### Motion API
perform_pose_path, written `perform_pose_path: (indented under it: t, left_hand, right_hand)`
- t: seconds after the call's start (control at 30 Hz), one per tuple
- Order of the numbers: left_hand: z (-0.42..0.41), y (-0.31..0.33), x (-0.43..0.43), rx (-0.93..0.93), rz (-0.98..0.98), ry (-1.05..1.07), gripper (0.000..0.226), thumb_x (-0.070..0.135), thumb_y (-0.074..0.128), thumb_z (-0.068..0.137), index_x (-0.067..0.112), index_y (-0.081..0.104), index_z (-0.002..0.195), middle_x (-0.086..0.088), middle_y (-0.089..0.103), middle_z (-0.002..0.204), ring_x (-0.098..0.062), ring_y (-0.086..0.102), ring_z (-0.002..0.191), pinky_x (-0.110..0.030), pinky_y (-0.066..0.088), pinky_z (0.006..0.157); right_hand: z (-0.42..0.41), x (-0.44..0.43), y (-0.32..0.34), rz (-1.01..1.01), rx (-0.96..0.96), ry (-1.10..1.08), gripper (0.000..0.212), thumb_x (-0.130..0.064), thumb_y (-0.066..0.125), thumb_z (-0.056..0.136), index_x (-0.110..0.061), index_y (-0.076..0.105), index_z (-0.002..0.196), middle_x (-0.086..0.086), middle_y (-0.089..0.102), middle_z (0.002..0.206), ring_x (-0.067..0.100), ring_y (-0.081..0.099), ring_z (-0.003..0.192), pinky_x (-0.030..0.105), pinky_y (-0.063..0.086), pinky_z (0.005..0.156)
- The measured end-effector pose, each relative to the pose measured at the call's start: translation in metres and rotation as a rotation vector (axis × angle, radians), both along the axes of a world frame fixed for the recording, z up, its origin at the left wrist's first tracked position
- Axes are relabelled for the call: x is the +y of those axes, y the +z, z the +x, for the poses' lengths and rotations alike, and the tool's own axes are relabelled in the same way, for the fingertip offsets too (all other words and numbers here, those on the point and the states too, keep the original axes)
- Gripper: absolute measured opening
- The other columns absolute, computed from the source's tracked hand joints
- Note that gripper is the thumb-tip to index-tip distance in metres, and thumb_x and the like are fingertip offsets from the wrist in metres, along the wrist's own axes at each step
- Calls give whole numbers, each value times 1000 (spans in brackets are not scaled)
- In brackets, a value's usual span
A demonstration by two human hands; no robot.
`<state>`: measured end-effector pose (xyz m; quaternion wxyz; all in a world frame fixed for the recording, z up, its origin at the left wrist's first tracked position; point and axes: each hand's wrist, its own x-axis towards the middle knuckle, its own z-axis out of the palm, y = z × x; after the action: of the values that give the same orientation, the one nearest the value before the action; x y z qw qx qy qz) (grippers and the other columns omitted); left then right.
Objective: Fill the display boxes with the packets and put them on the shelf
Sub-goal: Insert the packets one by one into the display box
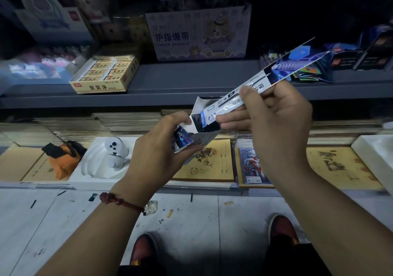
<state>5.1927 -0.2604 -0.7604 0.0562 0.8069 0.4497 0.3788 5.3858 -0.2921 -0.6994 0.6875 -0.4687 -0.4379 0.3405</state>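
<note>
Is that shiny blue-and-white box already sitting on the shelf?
No, the left hand and the right hand hold the display box in the air in front of the grey shelf.

Bare shelf (191, 77) lies open between the yellow box (104, 74) and the packets (306, 74); the bandage box (200, 35) closes off the back

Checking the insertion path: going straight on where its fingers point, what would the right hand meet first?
Probably the open white-and-blue cardboard display box held by the left hand; the right hand points leftward at its mouth, though depth is unclear.
</note>
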Motion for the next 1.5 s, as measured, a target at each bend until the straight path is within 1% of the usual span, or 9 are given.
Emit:
perform_pose_path:
  t: [0.2, 0.37, 0.67, 0.97, 1.1, 1.2, 1.33, 1.4, 1.5]
  left_hand:
    - [0, 1, 0, -76, 0, 10, 56, 47, 79, 75, 36, 41, 115, 24, 51, 98, -9, 60, 74, -37, 57, 55]
    - [2, 2, -1, -73, 2, 8, 51, 57, 66, 76, 36, 40, 115, 21, 52, 99, -9, 59, 82, -34, 57, 55]
    - [1, 4, -2, -39, -23, 20, 53, 56, 68, 76, 37, 41, 117, 20, 52, 104, 2, 54, 80, -32, 59, 60]
    - [1, 3, -1, -9, 22, -7, 60, 35, 83, 77, 31, 41, 120, 3, 62, 109, -4, 58, 81, -38, 60, 59]
    - [2, 5, -1, -21, 56, -34, 62, 28, 86, 77, 29, 41, 119, -2, 61, 112, -5, 59, 82, -36, 60, 59]
    - [0, 2, 0, -6, 48, -52, 61, 28, 85, 78, 29, 41, 121, -5, 61, 111, -7, 59, 86, -39, 60, 59]
    - [-4, 2, 4, -1, 47, -43, 60, 26, 84, 80, 28, 41, 122, -6, 61, 112, -6, 59, 85, -40, 61, 60]
    - [-5, 1, 5, 12, 43, -71, 60, 22, 84, 80, 28, 41, 123, -7, 58, 113, -6, 58, 87, -40, 61, 60]
    - [-3, -1, 4, 38, 38, -118, 62, 14, 83, 79, 26, 41, 123, -11, 54, 113, -21, 63, 87, -42, 60, 59]
  right_hand:
    - [-2, 0, -5, 30, -125, -3, 25, -9, 61, 102, 13, 55, 90, 21, 69, 69, 23, 76, 61, 43, 62, 53]
    - [-7, -1, -10, 52, -181, -23, 23, -11, 60, 102, 8, 58, 89, 9, 72, 68, 18, 76, 62, 42, 62, 55]
    - [-9, 0, -13, 103, -273, 15, 21, -11, 61, 102, -3, 57, 83, 3, 70, 62, 18, 73, 55, 40, 60, 51]
    - [-8, -1, -17, 133, -289, -24, 23, -14, 63, 101, -1, 58, 83, 1, 72, 64, 18, 73, 56, 45, 59, 53]
    - [-11, 4, -27, 42, -540, -38, 27, -27, 68, 97, -7, 65, 79, -1, 67, 62, 13, 65, 54, 39, 53, 54]
    - [-14, 7, -28, -76, -687, 48, 22, -33, 70, 92, -15, 72, 79, -5, 71, 78, 9, 65, 69, 36, 54, 65]
    - [-11, 3, -17, -28, -538, -37, 23, -37, 70, 93, -18, 65, 80, -2, 65, 70, 12, 59, 60, 26, 47, 55]
    - [-8, 1, -13, 33, -495, -115, 25, -32, 69, 95, -12, 63, 82, 4, 66, 65, 21, 61, 55, 35, 50, 53]
    - [-7, 2, -16, 38, -521, -155, 24, -25, 66, 96, -10, 60, 78, 9, 64, 57, 31, 62, 51, 43, 49, 51]
